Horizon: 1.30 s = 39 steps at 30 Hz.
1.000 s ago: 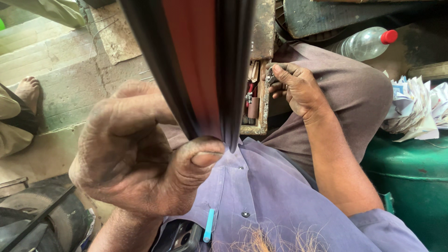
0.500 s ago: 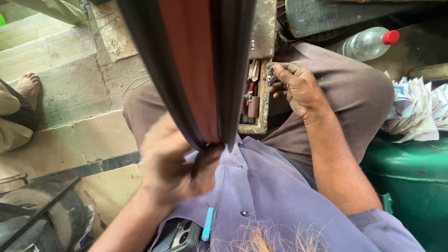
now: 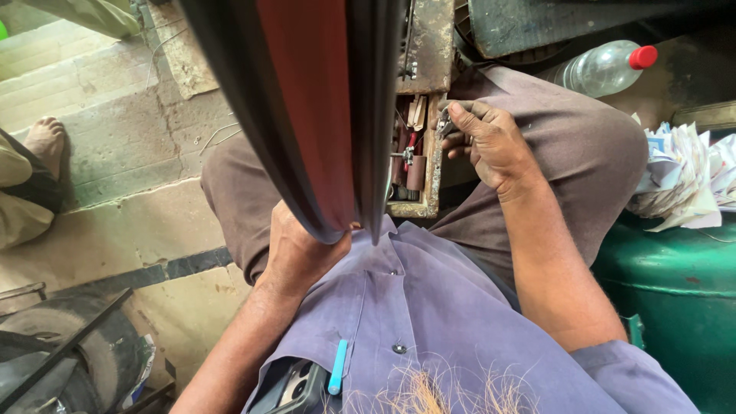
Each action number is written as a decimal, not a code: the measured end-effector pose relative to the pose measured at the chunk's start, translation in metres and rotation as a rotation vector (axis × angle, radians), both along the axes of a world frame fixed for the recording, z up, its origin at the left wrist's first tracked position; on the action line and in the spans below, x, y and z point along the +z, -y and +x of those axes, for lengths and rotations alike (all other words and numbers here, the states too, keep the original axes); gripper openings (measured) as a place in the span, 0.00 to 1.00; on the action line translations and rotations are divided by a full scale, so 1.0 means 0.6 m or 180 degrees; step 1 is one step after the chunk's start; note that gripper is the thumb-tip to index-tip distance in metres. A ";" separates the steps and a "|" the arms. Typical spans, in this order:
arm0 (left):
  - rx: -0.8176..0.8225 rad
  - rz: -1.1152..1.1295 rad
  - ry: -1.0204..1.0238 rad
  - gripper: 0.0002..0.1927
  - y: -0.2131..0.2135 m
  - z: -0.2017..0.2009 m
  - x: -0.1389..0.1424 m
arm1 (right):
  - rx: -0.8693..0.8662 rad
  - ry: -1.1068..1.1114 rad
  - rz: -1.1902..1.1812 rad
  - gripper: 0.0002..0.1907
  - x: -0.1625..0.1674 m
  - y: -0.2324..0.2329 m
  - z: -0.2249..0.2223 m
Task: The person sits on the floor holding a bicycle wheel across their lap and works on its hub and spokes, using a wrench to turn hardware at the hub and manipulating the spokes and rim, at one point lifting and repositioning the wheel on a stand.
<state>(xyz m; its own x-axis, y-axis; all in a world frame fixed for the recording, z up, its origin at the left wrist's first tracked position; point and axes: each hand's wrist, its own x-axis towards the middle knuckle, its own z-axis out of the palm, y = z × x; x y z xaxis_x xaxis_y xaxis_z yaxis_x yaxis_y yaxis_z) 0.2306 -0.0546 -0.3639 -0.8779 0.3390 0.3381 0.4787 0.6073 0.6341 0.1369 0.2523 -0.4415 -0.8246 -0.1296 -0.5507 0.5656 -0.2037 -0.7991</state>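
Gripped with the left hand (image 3: 295, 257) from below: the near end of a long dark frame with a red-brown panel (image 3: 307, 107), fingers hidden behind it, so closed around its lower edge as far as could be told. Pinched in the right hand (image 3: 491, 142), resting on the right thigh: a small dark metal piece (image 3: 445, 126), fingertips curled shut on it, just beside a rusty open tool tray (image 3: 429, 184). Seen in the head view: frame standing steeply between the knees, running from the chest up past the top edge, hiding much of the tray. Inside the tray, red-handled tools (image 3: 409, 157) and wooden bits. Worn: brown trousers and a purple-blue shirt (image 3: 429, 307), a blue pen (image 3: 337, 368) and a phone (image 3: 295, 387) in its pocket. Farther right, a clear plastic bottle with a red cap (image 3: 606, 67), a heap of crumpled papers (image 3: 682, 176) on a green drum (image 3: 675, 291). At left, another person's bare foot (image 3: 46, 138) on the concrete floor (image 3: 115, 153).
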 end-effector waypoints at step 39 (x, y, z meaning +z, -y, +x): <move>-0.0029 0.0413 -0.0371 0.12 -0.004 0.002 0.068 | 0.0065 -0.0004 0.0162 0.16 -0.014 -0.001 0.001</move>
<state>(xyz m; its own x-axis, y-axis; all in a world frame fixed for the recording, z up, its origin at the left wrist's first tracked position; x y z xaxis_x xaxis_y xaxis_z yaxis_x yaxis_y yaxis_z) 0.2320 -0.0521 -0.3233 -0.8274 0.2936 0.4787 0.5585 0.5194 0.6468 0.1372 0.2528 -0.4496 -0.8227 -0.1183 -0.5561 0.5684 -0.1511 -0.8088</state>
